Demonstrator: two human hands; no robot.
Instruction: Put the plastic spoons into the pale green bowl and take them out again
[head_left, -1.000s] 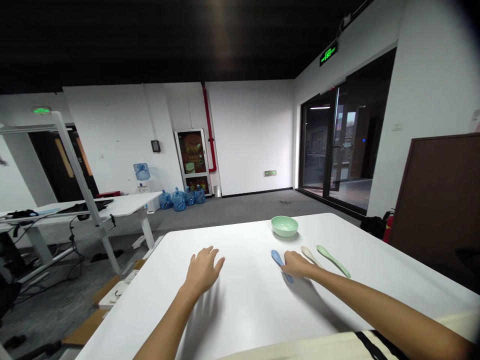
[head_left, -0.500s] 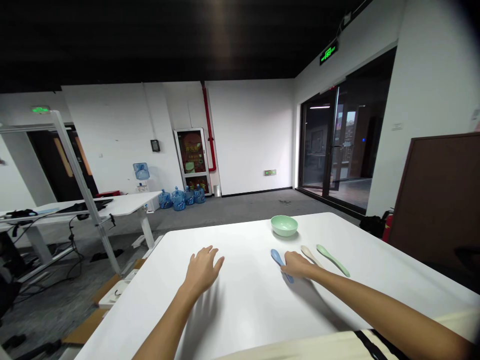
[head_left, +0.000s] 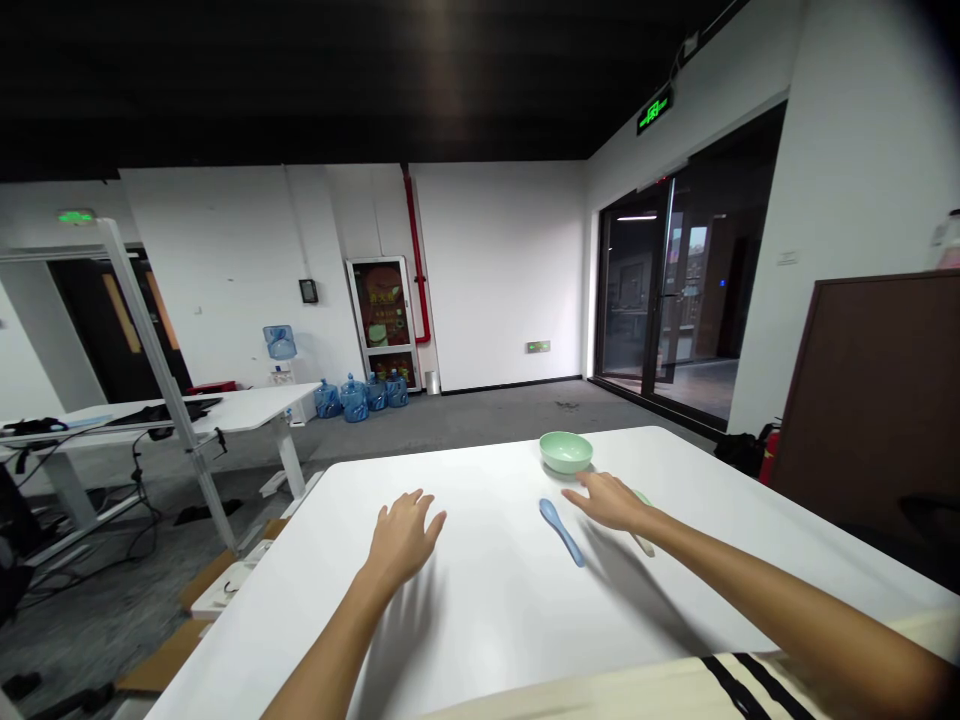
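My left hand [head_left: 403, 535] hovers over the left half of the white table [head_left: 480, 600], fingers spread, holding nothing. My right hand [head_left: 609, 500] is above the table with its fingers apart and no object in them. Just left of it lies a blue spoon [head_left: 561, 532], bowl end pointing away from me. Beneath the right hand and wrist are a cream spoon [head_left: 645, 546], with only its handle end showing, and a green spoon [head_left: 643, 496], mostly hidden. A pale green bowl [head_left: 566, 453] stands just beyond the right fingertips.
Past the table's far edge, several blue water jugs [head_left: 354, 398] stand on the floor by the wall. Another white table [head_left: 247, 405] and a metal frame post [head_left: 161, 370] are at the left. A brown cabinet [head_left: 862, 400] stands at the right.
My right hand has let go of the blue spoon, lifted, and moved right and away from me, now covering much of the cream and green spoons. The left hand stays put.
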